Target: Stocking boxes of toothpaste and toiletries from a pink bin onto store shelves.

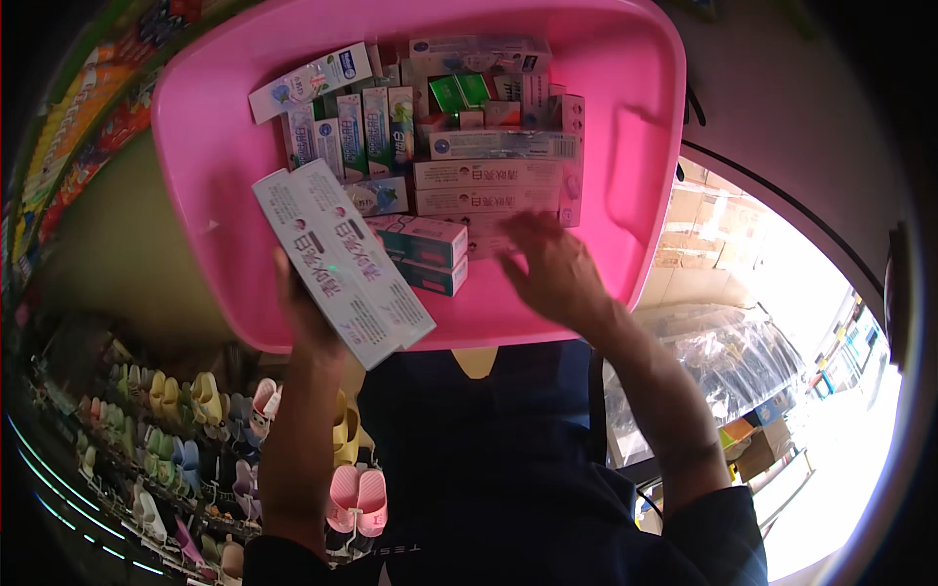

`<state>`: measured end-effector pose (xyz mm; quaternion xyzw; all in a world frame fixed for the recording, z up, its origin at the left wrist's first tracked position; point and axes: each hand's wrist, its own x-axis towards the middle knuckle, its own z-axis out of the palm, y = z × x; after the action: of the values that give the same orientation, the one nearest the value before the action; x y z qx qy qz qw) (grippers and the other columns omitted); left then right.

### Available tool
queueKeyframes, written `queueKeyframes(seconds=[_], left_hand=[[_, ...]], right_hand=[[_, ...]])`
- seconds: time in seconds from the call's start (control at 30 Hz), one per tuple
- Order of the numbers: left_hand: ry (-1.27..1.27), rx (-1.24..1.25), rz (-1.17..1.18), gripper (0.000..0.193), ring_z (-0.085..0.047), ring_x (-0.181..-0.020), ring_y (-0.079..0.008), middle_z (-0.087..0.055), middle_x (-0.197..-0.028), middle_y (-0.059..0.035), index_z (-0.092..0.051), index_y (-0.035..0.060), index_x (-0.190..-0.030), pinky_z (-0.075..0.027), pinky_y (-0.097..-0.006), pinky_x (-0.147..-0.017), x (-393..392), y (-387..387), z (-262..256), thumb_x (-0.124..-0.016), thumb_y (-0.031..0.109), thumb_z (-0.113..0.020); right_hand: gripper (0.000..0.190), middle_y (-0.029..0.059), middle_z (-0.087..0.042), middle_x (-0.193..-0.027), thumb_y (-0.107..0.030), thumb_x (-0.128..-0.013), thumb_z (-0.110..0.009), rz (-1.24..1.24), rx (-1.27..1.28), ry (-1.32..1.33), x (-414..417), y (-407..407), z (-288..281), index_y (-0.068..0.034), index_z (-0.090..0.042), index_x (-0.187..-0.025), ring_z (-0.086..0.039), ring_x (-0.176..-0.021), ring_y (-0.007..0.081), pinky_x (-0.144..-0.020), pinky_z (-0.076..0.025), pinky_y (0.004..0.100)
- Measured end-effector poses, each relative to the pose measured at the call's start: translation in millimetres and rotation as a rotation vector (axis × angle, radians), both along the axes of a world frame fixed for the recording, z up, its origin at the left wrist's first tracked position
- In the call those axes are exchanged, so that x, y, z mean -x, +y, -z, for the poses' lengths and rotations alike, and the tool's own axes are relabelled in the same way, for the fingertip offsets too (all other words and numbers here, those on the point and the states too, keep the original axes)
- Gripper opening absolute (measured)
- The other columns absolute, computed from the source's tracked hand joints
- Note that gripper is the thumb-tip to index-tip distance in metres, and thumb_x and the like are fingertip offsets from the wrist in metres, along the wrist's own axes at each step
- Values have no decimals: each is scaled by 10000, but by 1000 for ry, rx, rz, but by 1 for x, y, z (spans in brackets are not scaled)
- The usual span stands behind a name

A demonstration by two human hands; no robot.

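Note:
My left hand (pixel 309 311) grips two long white toothpaste boxes (pixel 344 264) side by side, tilted over the near left part of a pink plastic tub (pixel 198 242). My right hand (pixel 553 267), a little blurred, hangs with fingers apart over the tub's near right part. Just beyond its fingers lie stacked white toothpaste boxes (pixel 487 176). Two teal and white boxes (pixel 429 242) lie one against the other between my hands. Farther in, several slim boxes (pixel 364 132) are lined up, with a green box (pixel 459 92) among others at the back.
Racks of slippers (pixel 205 399) hang at the lower left. Colourful packaged goods (pixel 80 117) line a shelf at the upper left. At right are cardboard boxes (pixel 707 220) and a pile wrapped in clear plastic (pixel 718 348), beside a bright opening.

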<state>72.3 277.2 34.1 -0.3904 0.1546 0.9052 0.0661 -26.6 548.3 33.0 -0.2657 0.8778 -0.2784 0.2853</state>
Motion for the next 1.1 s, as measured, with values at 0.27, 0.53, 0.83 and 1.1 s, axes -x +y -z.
queueKeyframes(seconds=[0.27,0.53,0.83,1.1], left_hand=[[29,-38,-3,989,-603,-1091,-269,-566,-1221,-156,-391,-17,-1438,-469,-460,-945,-5,11,-9,-817,717,-623],[87,-44,-4,1022,-594,-1085,-265,-578,-1217,-151,-368,-13,-1445,-461,-451,-925,-11,14,-19,-809,755,-589],[141,-52,43,1030,-575,-1129,-287,-555,-1249,-173,-341,-21,-1460,-458,-489,-946,-26,7,-13,-826,759,-566],[205,-96,122,1153,-571,-1128,-290,-529,-1269,-180,-258,-17,-1503,-487,-518,-979,-16,20,-29,-763,798,-605]], right_hand=[[567,135,-608,-1191,-120,-769,-740,-326,-649,133,110,-16,77,-129,-541,-1300,-603,-1129,314,-924,-535,452],[504,136,-628,-1189,-117,-789,-698,-74,-542,102,142,-14,73,-93,-557,-1272,-583,-1152,316,-973,-495,443],[814,152,-490,-1353,-243,-676,-865,-415,-222,328,58,-21,54,-113,-472,-1377,-497,-1241,332,-1051,-432,451],[1057,147,-460,-1398,-307,-535,-937,-414,-425,32,85,-4,79,-160,-424,-1448,-483,-1282,322,-1012,-470,444]])
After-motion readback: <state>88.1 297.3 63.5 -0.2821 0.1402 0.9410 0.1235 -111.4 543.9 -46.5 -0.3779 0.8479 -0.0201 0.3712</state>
